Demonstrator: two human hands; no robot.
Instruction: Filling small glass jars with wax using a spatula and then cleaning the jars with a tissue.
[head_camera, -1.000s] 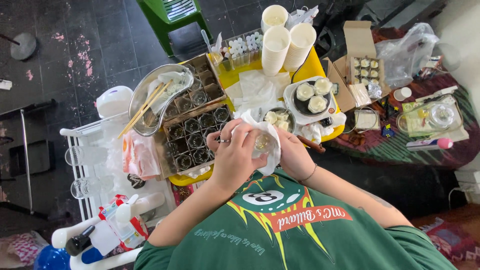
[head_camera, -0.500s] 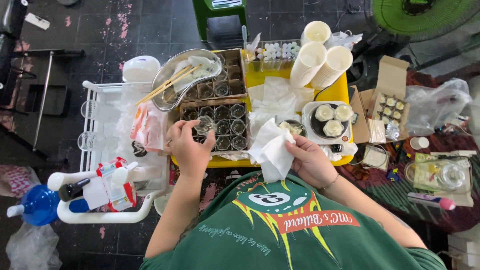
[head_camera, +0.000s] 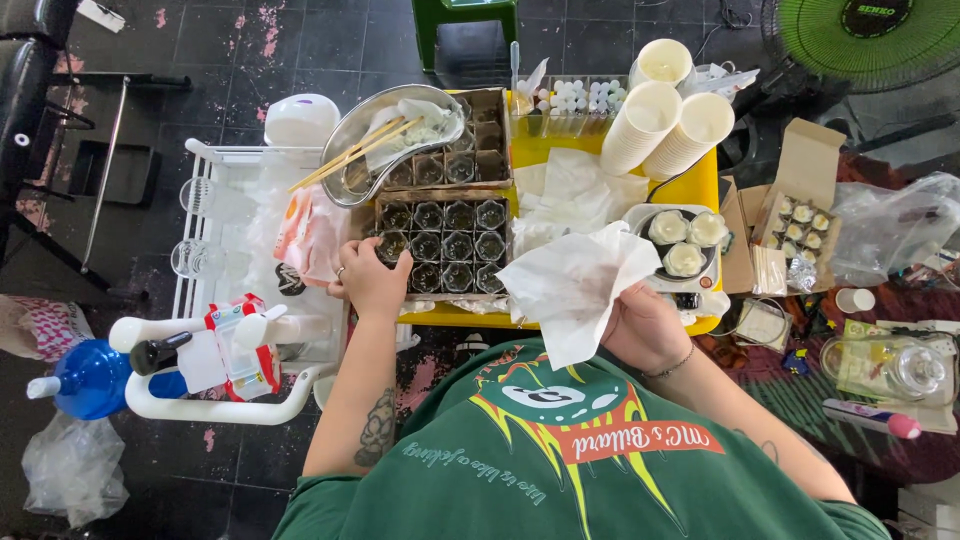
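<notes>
Right now the left hand (head_camera: 372, 280) reaches forward, fingers closed on a small glass cup (head_camera: 392, 248) at the left end of the cardboard tray (head_camera: 447, 246) on the yellow desk (head_camera: 700, 185). The right hand (head_camera: 645, 325), nearer the body, grips a white cloth (head_camera: 575, 285).

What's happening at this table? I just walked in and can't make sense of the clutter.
A person in a green shirt leans over a yellow table. The left hand reaches into a cardboard tray of small glass jars, closing on one at its left edge. The right hand holds a white tissue.
</notes>
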